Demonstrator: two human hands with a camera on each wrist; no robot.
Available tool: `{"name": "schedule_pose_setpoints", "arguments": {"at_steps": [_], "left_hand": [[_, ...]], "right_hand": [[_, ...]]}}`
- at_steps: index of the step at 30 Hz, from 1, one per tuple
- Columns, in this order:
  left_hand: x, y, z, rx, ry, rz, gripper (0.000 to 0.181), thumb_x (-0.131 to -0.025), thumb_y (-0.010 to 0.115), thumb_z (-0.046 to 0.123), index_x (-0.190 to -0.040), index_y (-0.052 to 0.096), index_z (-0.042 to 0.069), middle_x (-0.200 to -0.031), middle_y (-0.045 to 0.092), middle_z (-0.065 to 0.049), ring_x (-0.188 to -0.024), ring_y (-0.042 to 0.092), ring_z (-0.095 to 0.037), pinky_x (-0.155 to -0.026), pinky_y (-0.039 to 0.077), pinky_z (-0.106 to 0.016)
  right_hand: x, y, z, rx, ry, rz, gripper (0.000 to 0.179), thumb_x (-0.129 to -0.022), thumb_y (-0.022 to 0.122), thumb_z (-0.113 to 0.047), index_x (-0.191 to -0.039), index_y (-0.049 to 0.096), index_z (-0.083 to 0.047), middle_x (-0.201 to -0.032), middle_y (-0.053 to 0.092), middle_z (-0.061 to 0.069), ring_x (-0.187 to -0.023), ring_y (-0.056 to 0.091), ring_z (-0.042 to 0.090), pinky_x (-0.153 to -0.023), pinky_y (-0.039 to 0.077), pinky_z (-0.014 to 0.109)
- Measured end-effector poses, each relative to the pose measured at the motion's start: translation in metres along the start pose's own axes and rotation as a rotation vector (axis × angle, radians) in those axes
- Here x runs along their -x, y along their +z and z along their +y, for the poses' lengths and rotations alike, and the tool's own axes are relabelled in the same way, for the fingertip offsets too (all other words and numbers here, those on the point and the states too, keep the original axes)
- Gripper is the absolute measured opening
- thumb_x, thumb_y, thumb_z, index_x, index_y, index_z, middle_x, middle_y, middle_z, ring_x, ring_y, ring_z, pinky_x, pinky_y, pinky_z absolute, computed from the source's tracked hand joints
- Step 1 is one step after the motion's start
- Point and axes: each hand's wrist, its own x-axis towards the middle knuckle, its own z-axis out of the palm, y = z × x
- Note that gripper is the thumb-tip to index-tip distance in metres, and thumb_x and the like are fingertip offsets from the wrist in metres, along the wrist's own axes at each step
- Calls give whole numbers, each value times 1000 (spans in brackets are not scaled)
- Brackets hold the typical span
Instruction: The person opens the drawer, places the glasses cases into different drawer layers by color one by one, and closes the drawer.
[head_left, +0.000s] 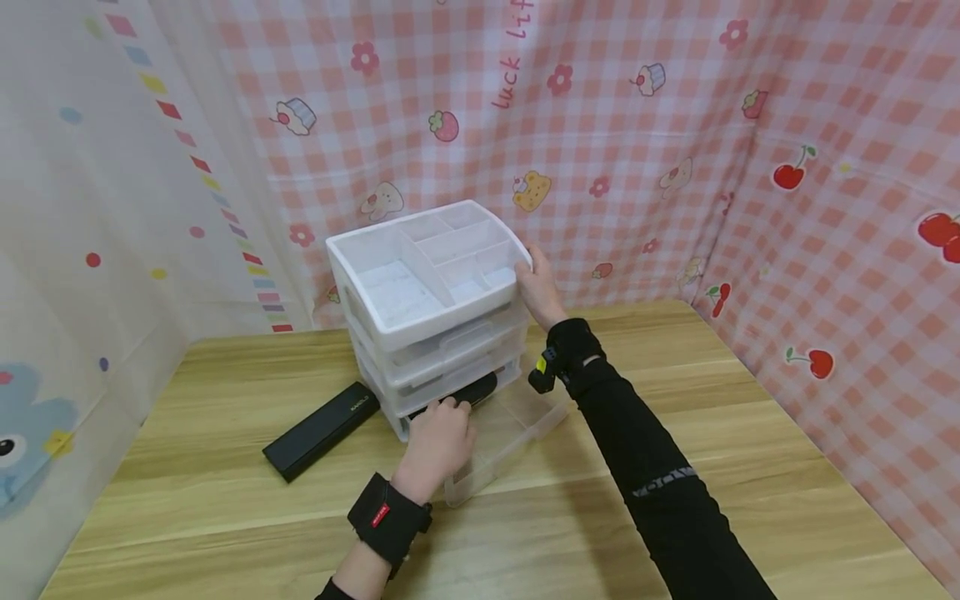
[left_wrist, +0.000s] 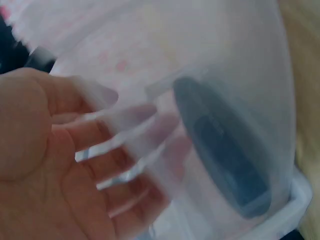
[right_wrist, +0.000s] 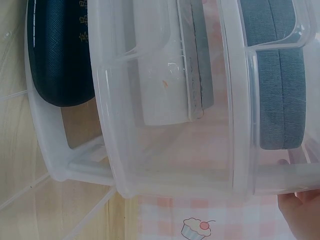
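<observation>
A white plastic drawer organizer [head_left: 352, 292] stands on the table, its lowest clear drawer [head_left: 517, 425] pulled out at the front. My right hand [head_left: 542, 287] holds the organizer's upper right corner, fingertips at the rim. At the bottom opening my left hand [head_left: 438, 442] reaches in, close to a long dark case [head_left: 480, 390]. Loosely extended fingers [left_wrist: 135, 117] of that hand show through translucent plastic in the blurred left wrist view, beside the case [left_wrist: 220, 145]. The right wrist view shows the dark case [right_wrist: 60, 55] with gold characters in the lowest slot.
Left of the organizer lies a black oblong box [head_left: 322, 429]. The middle drawer holds a white box [right_wrist: 162, 90], the upper one a blue-grey case [right_wrist: 282, 95]. Divided compartments [head_left: 450, 250] form the organizer's top. Patterned curtains [head_left: 480, 100] hang behind and beside the wooden table [head_left: 225, 525].
</observation>
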Motion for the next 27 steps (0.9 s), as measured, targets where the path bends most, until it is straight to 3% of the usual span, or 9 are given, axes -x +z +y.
{"name": "schedule_pose_setpoints", "arguments": {"at_steps": [4,9,13,18,21,23,25,27], "left_hand": [[0,-17,-10,140,7,-49,15,-88,59,11,-74,61,7,-65,58,-4,-54,52,-14,-46,40,-27],[3,-43,-21,231,-79,-133,27,-89,57,9,-63,51,10,-56,44,2,-48,39,-9,-45,30,-23],[8,-60,-34,213,-170,-219,38,-88,51,6,-56,33,14,-54,27,4,-47,28,-11,-45,22,-24],[15,-73,-55,154,-288,-332,33,-88,48,9,-58,34,13,-58,31,0,-52,34,-16,-49,25,-28],[17,-77,-71,128,-358,-375,22,-89,48,13,-69,51,5,-67,48,-10,-61,46,-23,-53,34,-33],[18,-78,-81,112,-398,-380,22,-90,50,16,-89,60,-3,-84,57,-21,-75,54,-33,-61,43,-41],[20,-78,-90,104,-442,-376,34,-90,52,18,-107,58,-10,-102,57,-29,-90,54,-42,-70,47,-50],[22,-77,-100,102,-481,-371,44,-88,57,20,-116,54,-13,-112,53,-33,-101,49,-48,-78,47,-57]], "right_hand": [[6,-2,-10,-24,14,-17,41,-98,31,-9,-137,38,2,-140,43,21,-125,43,32,-110,32,46],[10,-1,-18,-14,32,-9,41,-98,32,-7,-137,38,3,-140,43,21,-127,43,33,-111,32,46],[0,1,-3,6,19,17,39,-99,32,-11,-136,40,-1,-139,45,17,-125,45,30,-109,34,45],[2,3,-5,33,16,35,38,-99,32,-13,-134,41,-3,-137,47,15,-123,47,27,-108,35,44],[3,4,-6,40,27,45,37,-99,31,-13,-133,41,-3,-136,47,15,-122,47,27,-108,35,44],[3,4,-6,32,35,50,36,-100,31,-13,-133,41,-3,-136,47,15,-122,47,28,-108,35,44],[2,5,-6,28,37,59,36,-100,30,-13,-133,41,-3,-136,47,15,-123,47,28,-108,35,44],[2,6,-6,23,37,67,36,-100,29,-12,-133,42,-3,-136,47,16,-122,47,28,-107,35,44]]}}
